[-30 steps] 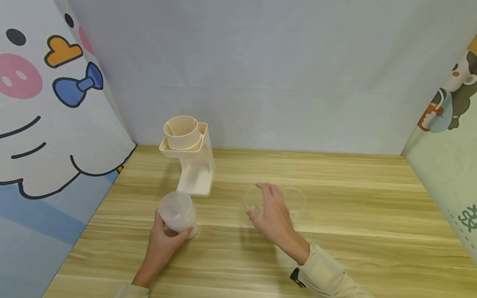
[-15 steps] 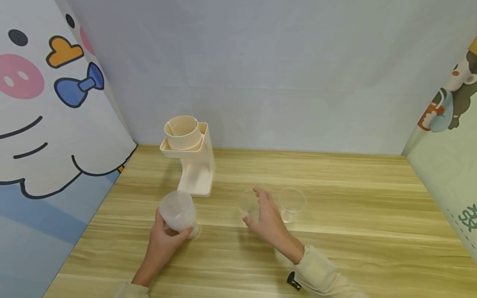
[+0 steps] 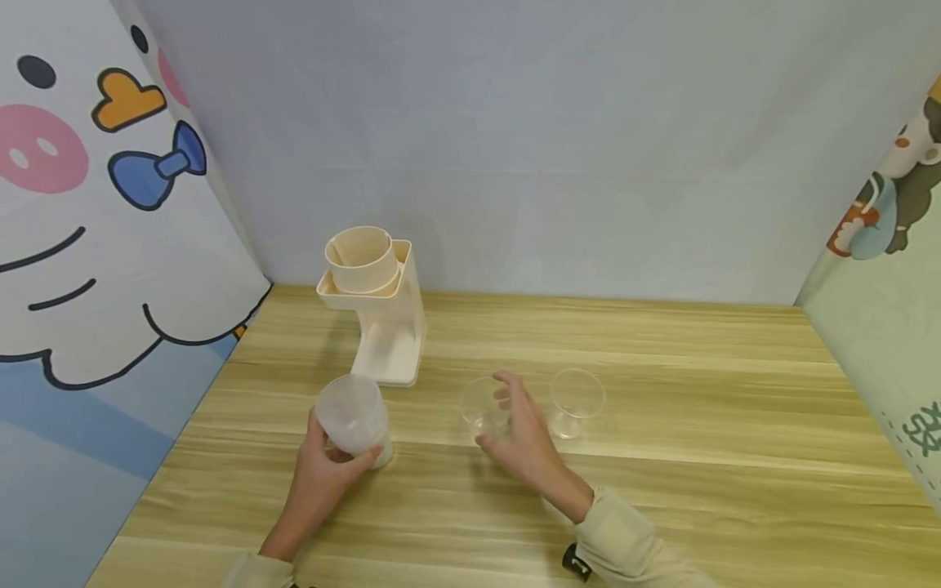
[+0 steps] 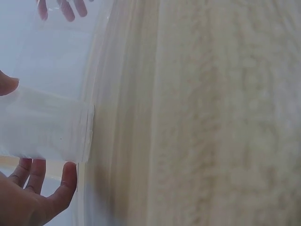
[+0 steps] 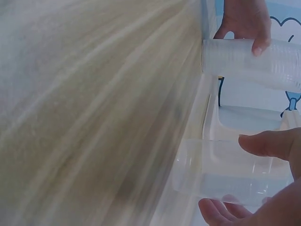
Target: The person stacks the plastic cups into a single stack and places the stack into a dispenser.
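Observation:
On the left, my left hand [image 3: 323, 482] grips an upright stack of translucent plastic cups [image 3: 353, 416], thumb on one side and fingers round the other. The left wrist view has the same cup stack [image 4: 44, 127] with its base at the wooden table. My right hand [image 3: 525, 445] holds a single clear plastic cup [image 3: 476, 410] between thumb and fingers. In the right wrist view this clear cup [image 5: 221, 174] has its base at or very near the tabletop. Right of that hand stands another clear plastic cup [image 3: 577, 398], upright and untouched.
A cream-coloured cup dispenser [image 3: 385, 335], with a round open tube [image 3: 360, 278] on top, stands behind the cup stack. The wooden table [image 3: 684, 376] meets a pale backdrop [image 3: 551, 147] at the rear. Printed cloth panels [image 3: 81, 327] flank the sides.
My right hand has moved left with the clear cup, widening the gap to the other clear cup. My left hand and the cup stack have hardly moved.

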Demonstrator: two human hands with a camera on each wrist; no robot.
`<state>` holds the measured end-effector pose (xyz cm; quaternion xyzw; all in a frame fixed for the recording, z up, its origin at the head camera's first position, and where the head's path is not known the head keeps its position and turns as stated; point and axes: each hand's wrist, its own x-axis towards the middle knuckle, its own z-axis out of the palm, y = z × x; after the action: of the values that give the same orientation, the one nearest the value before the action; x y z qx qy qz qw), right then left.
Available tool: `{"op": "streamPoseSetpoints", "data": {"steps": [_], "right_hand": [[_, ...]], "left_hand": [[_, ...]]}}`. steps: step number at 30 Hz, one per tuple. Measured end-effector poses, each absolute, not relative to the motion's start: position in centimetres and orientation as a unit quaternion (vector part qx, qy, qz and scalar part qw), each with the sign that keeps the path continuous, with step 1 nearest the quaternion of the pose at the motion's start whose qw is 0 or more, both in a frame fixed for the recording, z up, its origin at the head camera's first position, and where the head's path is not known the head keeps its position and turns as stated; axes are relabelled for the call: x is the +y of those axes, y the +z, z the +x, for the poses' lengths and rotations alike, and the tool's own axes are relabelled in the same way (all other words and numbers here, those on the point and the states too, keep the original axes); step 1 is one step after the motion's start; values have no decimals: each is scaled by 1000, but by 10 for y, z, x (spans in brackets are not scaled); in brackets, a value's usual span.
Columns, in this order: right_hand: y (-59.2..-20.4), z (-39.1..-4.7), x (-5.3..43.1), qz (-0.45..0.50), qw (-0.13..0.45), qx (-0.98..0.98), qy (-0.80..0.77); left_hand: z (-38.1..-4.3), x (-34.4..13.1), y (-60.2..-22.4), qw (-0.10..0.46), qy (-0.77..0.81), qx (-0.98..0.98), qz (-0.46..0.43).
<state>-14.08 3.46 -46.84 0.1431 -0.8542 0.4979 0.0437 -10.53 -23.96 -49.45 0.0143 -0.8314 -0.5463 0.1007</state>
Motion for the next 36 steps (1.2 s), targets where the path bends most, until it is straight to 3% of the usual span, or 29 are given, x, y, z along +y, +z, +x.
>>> {"op": "streamPoseSetpoints", "data": {"steps": [36], "right_hand": [[-469,-138,29,175,43,-811,556]], "left_hand": [[-103,-240,-488,83,-540,-837,14]]}}
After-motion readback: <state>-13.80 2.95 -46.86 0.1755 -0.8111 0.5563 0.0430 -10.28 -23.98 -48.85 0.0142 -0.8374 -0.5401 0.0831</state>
